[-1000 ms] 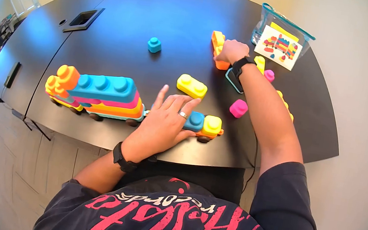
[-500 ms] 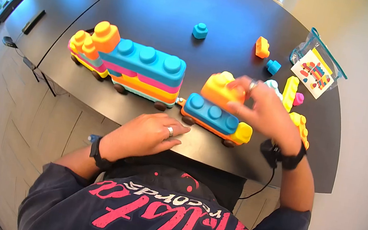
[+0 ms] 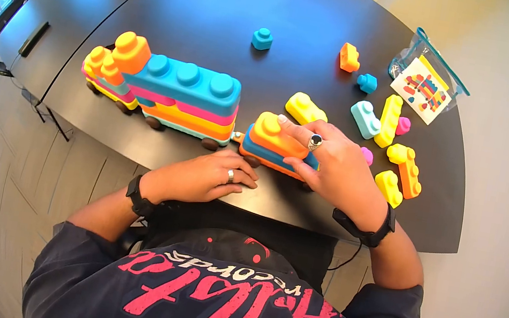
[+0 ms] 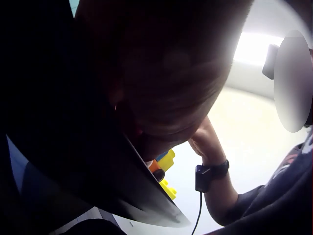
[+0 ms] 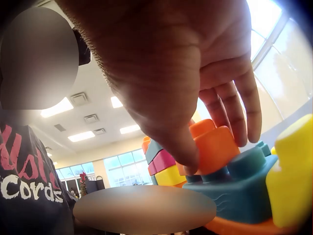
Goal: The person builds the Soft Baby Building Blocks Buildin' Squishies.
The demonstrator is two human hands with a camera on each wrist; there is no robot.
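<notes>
My right hand (image 3: pixel 348 168) pinches an orange block (image 3: pixel 270 136) between thumb and fingers, on top of the long blue block (image 3: pixel 282 157) of the small wheeled car. In the right wrist view the orange block (image 5: pixel 215 149) sits over the blue block's studs (image 5: pixel 247 164), a yellow block (image 5: pixel 293 176) beside it. My left hand (image 3: pixel 201 178) rests on the table's front edge with relaxed fingers, just in front of the coupling between the small car and the tall stacked car (image 3: pixel 183 103). The left wrist view is mostly dark, filled by the left hand (image 4: pixel 166 73).
Behind the small car lies a yellow block (image 3: pixel 306 109). Several loose blocks, among them a pale teal one (image 3: pixel 365 120), lie to the right. Farther back are a teal block (image 3: pixel 262 39), an orange block (image 3: pixel 349 58) and a clear pouch with a picture card (image 3: pixel 421 89).
My right hand has come from the back right to the small car with the orange block, lowering it onto the blue block. The left hand has left the car for the table edge.
</notes>
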